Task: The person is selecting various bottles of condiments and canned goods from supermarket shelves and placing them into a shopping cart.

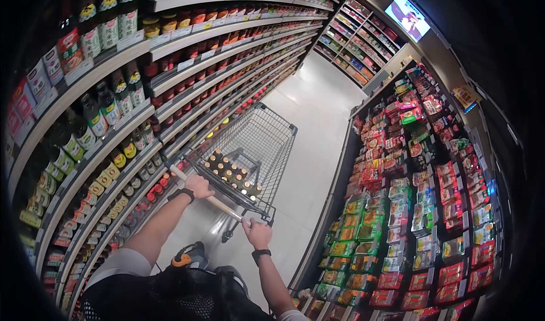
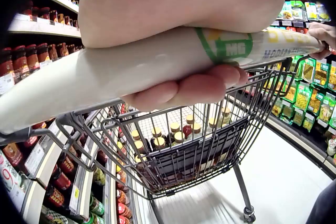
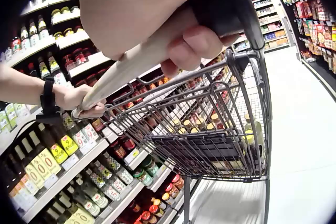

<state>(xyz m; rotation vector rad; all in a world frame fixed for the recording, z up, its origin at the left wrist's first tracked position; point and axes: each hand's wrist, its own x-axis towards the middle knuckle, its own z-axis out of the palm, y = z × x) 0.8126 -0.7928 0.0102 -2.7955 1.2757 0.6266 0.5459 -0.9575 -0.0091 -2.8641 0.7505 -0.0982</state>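
Both hands grip the pale handle (image 2: 142,58) of a wire shopping cart (image 1: 255,145). The left hand (image 1: 197,186) curls round the handle's left part, its fingertips showing beneath it in the left wrist view. Toward the right end, the right hand (image 1: 258,233) wraps the handle beside a dark end piece (image 3: 220,11). Several bottles (image 1: 230,173) with gold caps stand together in the near end of the cart. A dark band circles each wrist.
Shelves (image 1: 187,42) of bottles and jars run close along the left. On the right, a long rack (image 1: 397,207) holds bright packaged food. The pale floor (image 1: 309,128) stretches ahead to far shelves (image 1: 357,42), with a lit screen (image 1: 407,17) above right.
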